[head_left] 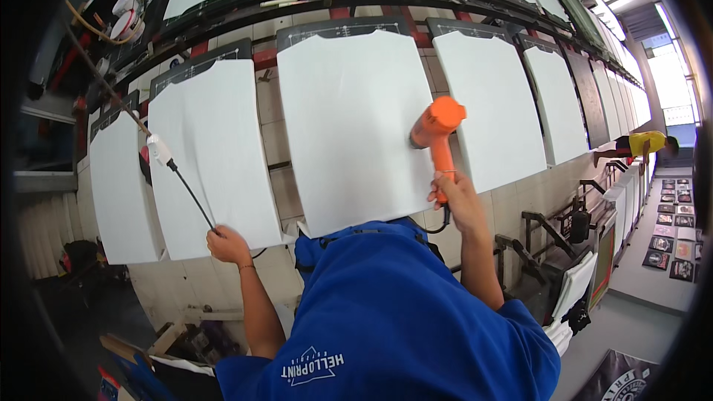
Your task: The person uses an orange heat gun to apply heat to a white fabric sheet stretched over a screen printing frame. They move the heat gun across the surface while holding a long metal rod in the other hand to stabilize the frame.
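My right hand (462, 202) is wrapped round the handle of an orange heat gun (445, 116). The gun's nozzle points left, over the right edge of a white fabric piece (349, 134) that lies flat on a dark printing board (297, 35). At the left, my left hand (229, 245) pinches a black power cord (194, 197). That cord runs up to a white plug connector (158, 149), which hangs from a cable in front of another white fabric piece (212, 134). Below my right hand, the gun's own cord loops toward my waist.
Several more boards with white fabric, such as this one (486, 96), stand in rows along a dark rail (319, 1). White buckets (128, 26) sit at the upper left. A person in a yellow top (648, 143) is far right. Metal frames (531, 245) stand beside me on the right.
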The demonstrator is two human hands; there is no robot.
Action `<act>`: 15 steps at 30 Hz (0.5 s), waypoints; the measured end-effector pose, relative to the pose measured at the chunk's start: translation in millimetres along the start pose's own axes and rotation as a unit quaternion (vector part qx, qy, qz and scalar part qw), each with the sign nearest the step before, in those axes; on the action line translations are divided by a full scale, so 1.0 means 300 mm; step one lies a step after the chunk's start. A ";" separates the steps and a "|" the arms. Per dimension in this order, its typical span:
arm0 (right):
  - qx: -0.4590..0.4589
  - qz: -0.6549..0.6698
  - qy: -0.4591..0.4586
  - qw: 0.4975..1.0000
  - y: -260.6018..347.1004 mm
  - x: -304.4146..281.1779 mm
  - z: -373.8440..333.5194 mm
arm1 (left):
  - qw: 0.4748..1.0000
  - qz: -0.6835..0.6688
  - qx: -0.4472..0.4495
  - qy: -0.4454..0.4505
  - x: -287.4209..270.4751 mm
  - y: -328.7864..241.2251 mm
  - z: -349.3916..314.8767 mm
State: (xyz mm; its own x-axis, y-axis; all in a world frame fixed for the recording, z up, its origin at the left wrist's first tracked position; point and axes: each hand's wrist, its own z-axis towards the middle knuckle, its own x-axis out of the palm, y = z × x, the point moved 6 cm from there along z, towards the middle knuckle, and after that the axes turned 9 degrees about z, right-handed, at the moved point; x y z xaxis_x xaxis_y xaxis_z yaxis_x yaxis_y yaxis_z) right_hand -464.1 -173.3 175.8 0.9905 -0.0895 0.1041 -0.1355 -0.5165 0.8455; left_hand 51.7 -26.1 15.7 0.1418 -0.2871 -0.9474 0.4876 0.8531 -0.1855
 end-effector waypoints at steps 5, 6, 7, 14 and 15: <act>0.066 0.025 0.140 0.988 -0.033 0.196 -0.031 | 0.999 -0.004 0.023 -0.024 -0.038 0.022 0.044; 0.078 0.007 0.163 0.983 -0.048 0.206 -0.034 | 0.999 -0.010 0.028 -0.029 -0.032 0.005 0.025; 0.087 0.003 0.178 0.980 -0.051 0.230 -0.043 | 0.999 -0.007 0.032 -0.027 -0.027 0.005 0.024; 0.073 0.009 0.121 0.990 0.008 0.188 -0.057 | 0.997 -0.024 0.047 -0.064 0.000 0.049 0.021; 0.062 0.015 0.095 0.993 0.013 0.159 -0.056 | 0.996 -0.018 0.042 -0.070 0.010 0.075 0.016</act>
State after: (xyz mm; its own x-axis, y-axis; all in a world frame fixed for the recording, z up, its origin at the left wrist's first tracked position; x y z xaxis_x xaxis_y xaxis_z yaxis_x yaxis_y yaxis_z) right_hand -417.2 -165.3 192.8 0.9705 0.0502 0.2359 -0.1553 -0.6183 0.7705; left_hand 67.3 -9.8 9.9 0.2400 -0.3795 -0.8935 0.5637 0.8038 -0.1900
